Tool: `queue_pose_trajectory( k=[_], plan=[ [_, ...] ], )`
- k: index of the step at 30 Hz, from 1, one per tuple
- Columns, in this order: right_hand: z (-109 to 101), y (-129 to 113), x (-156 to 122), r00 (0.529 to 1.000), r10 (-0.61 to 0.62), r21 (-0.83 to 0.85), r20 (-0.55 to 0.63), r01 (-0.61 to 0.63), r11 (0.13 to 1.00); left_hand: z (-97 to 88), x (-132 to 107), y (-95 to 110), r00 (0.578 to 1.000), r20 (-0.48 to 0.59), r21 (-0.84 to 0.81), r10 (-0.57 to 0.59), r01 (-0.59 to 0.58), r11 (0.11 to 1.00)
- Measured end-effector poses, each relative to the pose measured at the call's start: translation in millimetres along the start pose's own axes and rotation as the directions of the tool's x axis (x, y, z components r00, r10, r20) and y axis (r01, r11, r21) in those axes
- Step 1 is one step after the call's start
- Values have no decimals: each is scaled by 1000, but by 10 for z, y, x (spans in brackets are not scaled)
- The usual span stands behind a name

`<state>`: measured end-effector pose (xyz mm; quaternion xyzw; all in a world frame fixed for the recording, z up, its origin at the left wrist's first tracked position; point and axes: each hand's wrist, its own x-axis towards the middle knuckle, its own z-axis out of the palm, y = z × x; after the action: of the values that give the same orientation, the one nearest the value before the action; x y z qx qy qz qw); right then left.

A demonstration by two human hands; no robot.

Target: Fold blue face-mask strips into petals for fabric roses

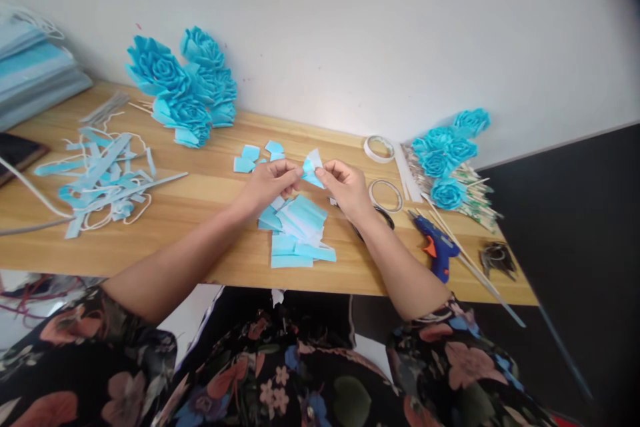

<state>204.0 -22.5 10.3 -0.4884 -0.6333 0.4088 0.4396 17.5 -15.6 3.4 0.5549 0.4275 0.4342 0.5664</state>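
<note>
Both of my hands pinch one small light-blue piece of material (313,169) above the wooden table (210,190). My left hand (270,183) grips its left edge with closed fingers. My right hand (345,185) grips the right edge the same way. Directly beneath them lies a pile of light-blue cut pieces (297,230). A few small blue squares (253,157) lie just beyond my left hand.
Blue roses (183,83) lean on the wall at the back left; smaller roses on sticks (447,153) lie at the right. Strips and elastic scraps (103,177) cover the left. Tape rolls (379,148), black scissors (383,215), a blue glue gun (437,247) and long sticks (467,257) sit right.
</note>
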Motion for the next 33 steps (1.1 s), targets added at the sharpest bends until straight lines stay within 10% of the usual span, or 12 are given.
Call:
queue_pose_trajectory(
  k=[33],
  plan=[
    [54, -14, -36, 999, 22, 12, 28, -23, 1000, 42, -42, 18, 999, 25, 96, 29, -31, 995]
  ],
)
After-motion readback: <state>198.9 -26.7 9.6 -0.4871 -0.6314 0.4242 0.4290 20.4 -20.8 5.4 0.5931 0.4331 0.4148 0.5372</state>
